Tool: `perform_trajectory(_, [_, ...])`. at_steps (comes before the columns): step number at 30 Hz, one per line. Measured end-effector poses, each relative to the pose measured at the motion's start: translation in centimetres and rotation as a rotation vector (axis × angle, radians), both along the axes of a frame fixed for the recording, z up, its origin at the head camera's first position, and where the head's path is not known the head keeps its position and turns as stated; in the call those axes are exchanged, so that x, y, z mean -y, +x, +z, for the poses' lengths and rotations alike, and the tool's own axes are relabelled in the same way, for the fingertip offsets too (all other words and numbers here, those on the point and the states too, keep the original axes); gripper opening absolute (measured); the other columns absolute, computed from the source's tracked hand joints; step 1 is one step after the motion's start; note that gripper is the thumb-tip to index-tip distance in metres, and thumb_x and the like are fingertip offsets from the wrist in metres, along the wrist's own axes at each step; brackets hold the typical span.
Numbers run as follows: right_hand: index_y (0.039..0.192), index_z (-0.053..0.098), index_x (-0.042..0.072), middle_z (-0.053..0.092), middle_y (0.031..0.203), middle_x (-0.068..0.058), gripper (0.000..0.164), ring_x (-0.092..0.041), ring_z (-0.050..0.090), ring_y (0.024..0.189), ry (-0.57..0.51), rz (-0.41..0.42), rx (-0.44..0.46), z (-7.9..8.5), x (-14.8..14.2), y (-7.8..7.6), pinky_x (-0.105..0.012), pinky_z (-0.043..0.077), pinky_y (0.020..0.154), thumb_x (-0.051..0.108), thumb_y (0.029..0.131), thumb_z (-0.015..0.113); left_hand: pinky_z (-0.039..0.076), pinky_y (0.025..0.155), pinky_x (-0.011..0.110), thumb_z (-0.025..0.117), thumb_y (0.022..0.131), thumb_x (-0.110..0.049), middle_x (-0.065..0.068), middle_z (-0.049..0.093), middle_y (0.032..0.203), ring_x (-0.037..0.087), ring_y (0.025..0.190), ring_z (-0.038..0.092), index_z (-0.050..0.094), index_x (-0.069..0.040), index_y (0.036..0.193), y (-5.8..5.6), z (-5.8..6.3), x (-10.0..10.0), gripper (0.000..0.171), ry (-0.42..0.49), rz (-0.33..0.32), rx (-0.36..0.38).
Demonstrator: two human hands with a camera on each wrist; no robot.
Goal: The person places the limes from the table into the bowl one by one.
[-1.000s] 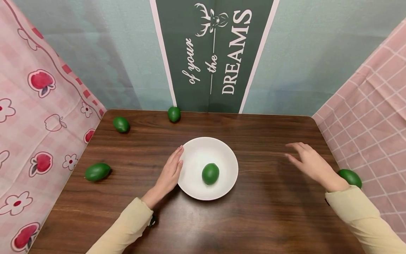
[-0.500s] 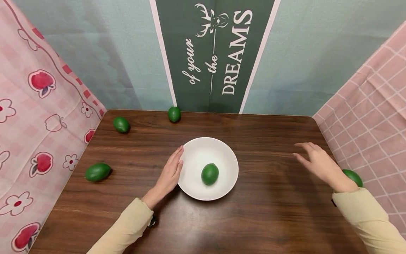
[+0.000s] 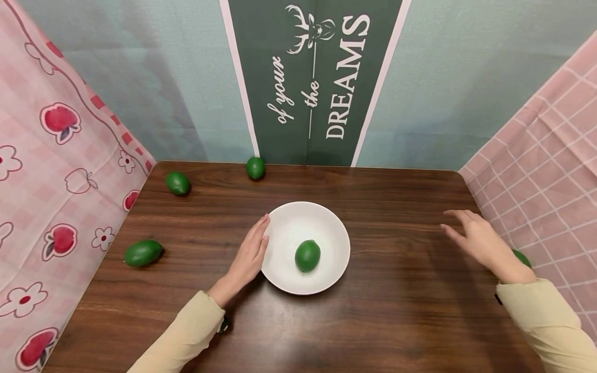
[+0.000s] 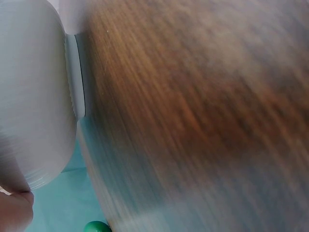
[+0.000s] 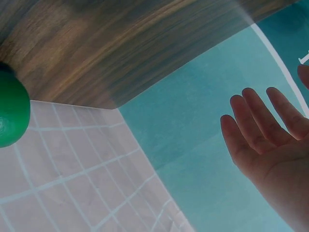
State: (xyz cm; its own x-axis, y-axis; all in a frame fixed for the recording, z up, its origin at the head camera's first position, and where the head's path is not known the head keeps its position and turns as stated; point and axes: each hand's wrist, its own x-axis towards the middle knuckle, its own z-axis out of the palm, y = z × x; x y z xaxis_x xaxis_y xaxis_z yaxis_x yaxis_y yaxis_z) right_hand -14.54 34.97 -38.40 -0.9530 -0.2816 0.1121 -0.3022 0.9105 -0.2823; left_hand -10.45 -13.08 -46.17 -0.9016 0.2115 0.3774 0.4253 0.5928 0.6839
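Note:
A white bowl [image 3: 331, 228] stands mid-table with one green lime [image 3: 307, 255] inside, left of the bowl's right wall. My left hand [image 3: 247, 255] rests against the bowl's left side, its fingers straight and fingertips at the rim. In the left wrist view the bowl's pale wall [image 4: 34, 96] fills the left side, a fingertip below it. Out to the right, my right hand [image 3: 480, 243] hovers over the table with relaxed, spread fingers and holds nothing. Another lime [image 3: 521, 257], partly hidden behind that wrist, lies by the right edge; it shows large in the right wrist view.
Two limes lie on the left of the table: one lime [image 3: 143, 253] nearer, another lime [image 3: 178, 183] at the back corner. A further lime [image 3: 255, 168] sits at the back edge. Cloth hangings [image 3: 420, 103] enclose the brown wooden table [image 3: 387, 321] at the back and both sides.
My right hand has drawn away to the right, covering more of the lime at the right edge. The lime in the bowl has shifted slightly left. My left hand has stayed still.

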Motion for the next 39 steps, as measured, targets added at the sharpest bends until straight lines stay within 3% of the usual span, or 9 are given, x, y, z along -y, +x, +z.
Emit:
perform_trajectory(10, [0.112,0.051,-0.005,0.052,0.103,-0.03,0.033,-0.048,0.048,0.096,-0.04,-0.025,-0.077,-0.3,-1.5,0.0,-0.056,0.036,0.077,0.018,0.089,0.057,0.025,0.105,0.038,0.041,0.095,-0.003,0.016,0.037,0.14,0.028,0.13,0.032,0.04,0.006,0.133,0.0,-0.2,0.1,0.039,0.005,-0.003,0.002])
perform_trajectory(24, [0.115,0.047,-0.008,0.047,0.11,-0.039,0.039,-0.056,0.042,0.099,-0.037,-0.099,-0.019,-0.1,-3.4,0.2,-0.061,0.033,0.08,0.023,0.092,0.052,0.025,0.105,0.039,0.042,0.095,-0.002,0.016,0.038,0.14,0.029,0.13,0.033,0.041,0.008,0.131,0.0,-0.3,0.1,0.038,0.01,-0.002,-0.013])
perform_trajectory(34, [0.112,0.05,-0.008,0.053,0.093,-0.033,0.038,-0.047,0.05,0.085,-0.022,-0.131,-0.021,-0.6,-5.0,0.2,-0.059,0.035,0.074,0.023,0.09,0.053,0.025,0.105,0.038,0.042,0.094,-0.002,0.017,0.039,0.139,0.029,0.129,0.034,0.041,0.006,0.132,0.0,-0.3,0.1,0.039,0.015,-0.001,-0.034])
perform_trajectory(39, [0.114,0.047,-0.01,0.049,0.101,-0.036,0.041,-0.049,0.047,0.089,-0.019,-0.148,0.027,-0.9,-5.9,0.2,-0.059,0.034,0.076,0.024,0.091,0.051,0.026,0.105,0.038,0.043,0.094,-0.002,0.017,0.04,0.138,0.029,0.128,0.035,0.042,0.006,0.132,0.0,-0.4,0.0,0.039,0.021,0.003,-0.049])
